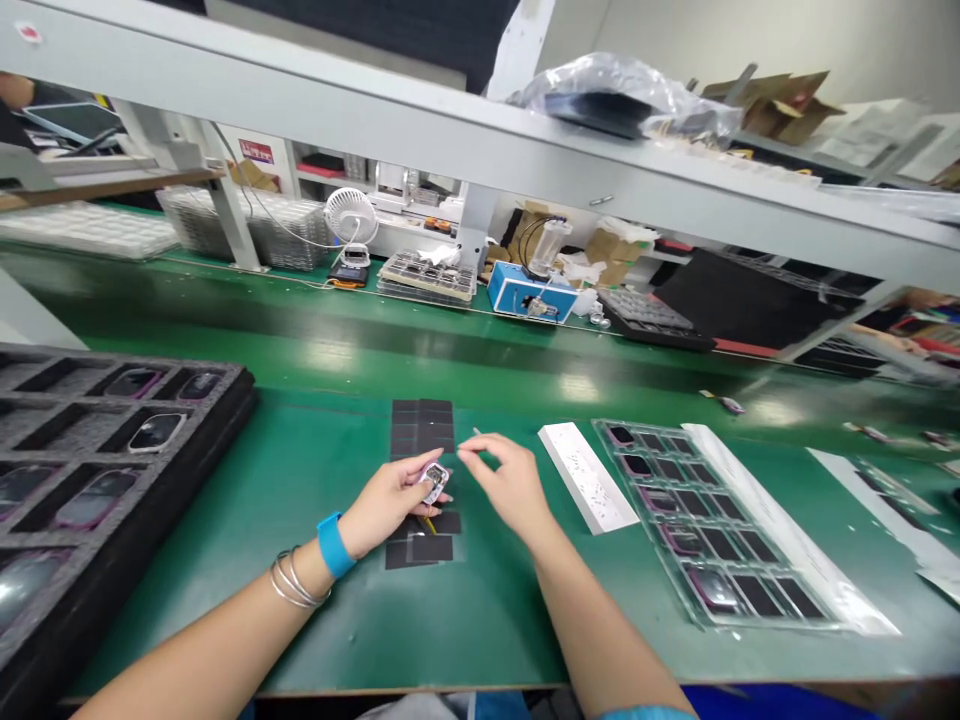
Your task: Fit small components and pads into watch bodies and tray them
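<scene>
My left hand (390,500) is closed on a small silver watch-like case (433,481), held just above a sheet of dark square pads (421,428) on the green mat. A blue wristband and thin bangles circle that wrist. My right hand (508,480) hovers beside the case, thumb and forefinger pinched together near it; whatever they hold is too small to make out. More dark pads (420,548) lie under my left hand.
A black foam tray (45,420) with slots holding several watch bodies fills the left. A clear tray (705,520) of dark parts and white strips (589,475) lie to the right. A fan (351,215), a blue box (529,292) and stacked trays stand beyond the conveyor.
</scene>
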`<state>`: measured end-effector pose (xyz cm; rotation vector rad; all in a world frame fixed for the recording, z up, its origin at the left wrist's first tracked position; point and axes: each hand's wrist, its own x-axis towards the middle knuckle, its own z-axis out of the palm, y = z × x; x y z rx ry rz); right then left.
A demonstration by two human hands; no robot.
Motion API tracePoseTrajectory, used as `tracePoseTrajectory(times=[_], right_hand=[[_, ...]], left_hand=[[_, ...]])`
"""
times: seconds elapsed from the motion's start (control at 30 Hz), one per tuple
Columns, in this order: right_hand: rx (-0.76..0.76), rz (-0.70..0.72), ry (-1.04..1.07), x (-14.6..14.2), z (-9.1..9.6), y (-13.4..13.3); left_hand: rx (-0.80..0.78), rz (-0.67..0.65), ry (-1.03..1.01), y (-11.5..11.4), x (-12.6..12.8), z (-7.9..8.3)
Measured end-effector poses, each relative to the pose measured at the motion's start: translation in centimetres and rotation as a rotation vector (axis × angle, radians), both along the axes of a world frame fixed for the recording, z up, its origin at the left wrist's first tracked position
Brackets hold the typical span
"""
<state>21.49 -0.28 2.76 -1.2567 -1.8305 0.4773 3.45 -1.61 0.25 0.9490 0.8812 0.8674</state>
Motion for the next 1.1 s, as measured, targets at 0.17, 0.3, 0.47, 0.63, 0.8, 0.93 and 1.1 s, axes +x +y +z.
tracePoseTrajectory(times=[0.17, 0.3, 0.47, 0.63, 0.8, 0.93, 1.1], right_hand=[[-0.084, 0.048, 0.162, -2.8, -1.1, -1.5], [-0.112, 0.031, 0.196, -2.8, -1.2, -1.5], [-0.071, 0.031, 0.145, -2.8, -1.4, -1.5], [0.014, 0.009, 0.037, -3.0, -2.0, -1.6], [0.046, 0.083, 0.022, -2.5, -1.4, -1.4], [0.162, 0.075, 0.005, -2.2, -0.7, -1.6], [0.31, 0.053, -0.143, -2.6, -1.3, -2.0]], left_hand=[[0.049, -0.003, 0.011, -0.1, 0.2, -0.1], [0.048, 0.009, 0.017, -0.2, 0.2, 0.0], [0.062, 0.023, 0.033, -0.4, 0.4, -0.1], [0.094, 0.046, 0.088, -0.5, 0.5, -0.4], [0.092, 0.057, 0.104, -0.3, 0.2, -0.2], [0.044, 0.114, 0.055, 0.0, 0.0, 0.1], [0.074, 0.137, 0.064, 0.0, 0.0, -0.2]])
